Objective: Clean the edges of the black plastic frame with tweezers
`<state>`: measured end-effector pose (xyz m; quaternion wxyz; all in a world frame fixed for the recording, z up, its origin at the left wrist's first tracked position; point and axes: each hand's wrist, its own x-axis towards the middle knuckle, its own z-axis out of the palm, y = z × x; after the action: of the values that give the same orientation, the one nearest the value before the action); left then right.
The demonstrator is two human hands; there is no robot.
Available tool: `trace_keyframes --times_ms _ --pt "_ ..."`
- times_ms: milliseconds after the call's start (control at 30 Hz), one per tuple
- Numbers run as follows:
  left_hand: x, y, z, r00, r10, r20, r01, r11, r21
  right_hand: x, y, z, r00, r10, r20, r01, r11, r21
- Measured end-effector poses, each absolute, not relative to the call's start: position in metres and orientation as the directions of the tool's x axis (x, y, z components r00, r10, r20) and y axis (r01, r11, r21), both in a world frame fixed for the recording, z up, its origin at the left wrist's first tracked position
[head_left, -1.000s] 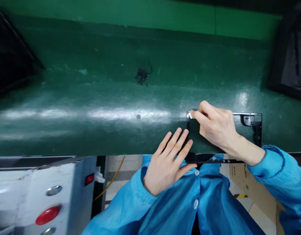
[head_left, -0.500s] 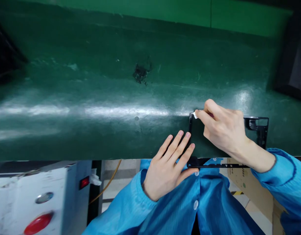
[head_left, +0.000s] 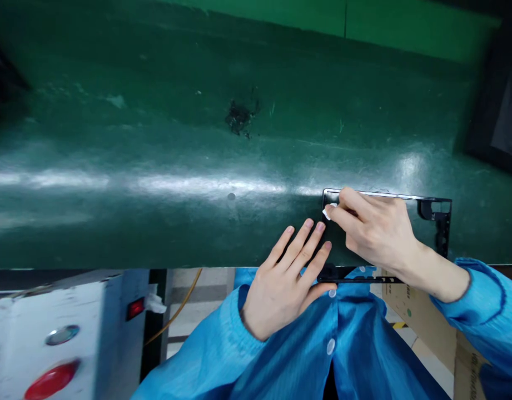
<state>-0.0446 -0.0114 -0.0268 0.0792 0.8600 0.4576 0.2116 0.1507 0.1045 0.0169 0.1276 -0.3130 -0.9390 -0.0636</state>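
A thin black rectangular frame (head_left: 435, 199) lies on the green belt (head_left: 155, 166) at its near edge, partly hanging over it. My left hand (head_left: 287, 280) rests flat beside the frame's left side, fingers stretched out and touching its left edge. My right hand (head_left: 374, 228) is over the frame's left part, fingers pinched on a small white piece (head_left: 327, 211) held against the frame's left rail. My right hand hides the middle of the frame.
A grey control box (head_left: 59, 333) with a red push button (head_left: 51, 380) and a red switch stands at the lower left. A yellow cable (head_left: 176, 311) runs beneath the belt. Cardboard (head_left: 422, 316) sits at the lower right. A dark tray (head_left: 497, 105) lies far right.
My right hand's pinched fingers and the white piece have slid from the frame's top left corner down along the left rail. My left hand has stayed in place.
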Motion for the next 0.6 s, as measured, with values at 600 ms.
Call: trace_keyframes --times_ms 600 --pt "-0.047 -0.011 -0.030 0.457 0.839 0.295 0.733 -0.543 0.410 0.148 0.103 0.015 -0.737 0.611 0.288 0.647 0.762 0.041"
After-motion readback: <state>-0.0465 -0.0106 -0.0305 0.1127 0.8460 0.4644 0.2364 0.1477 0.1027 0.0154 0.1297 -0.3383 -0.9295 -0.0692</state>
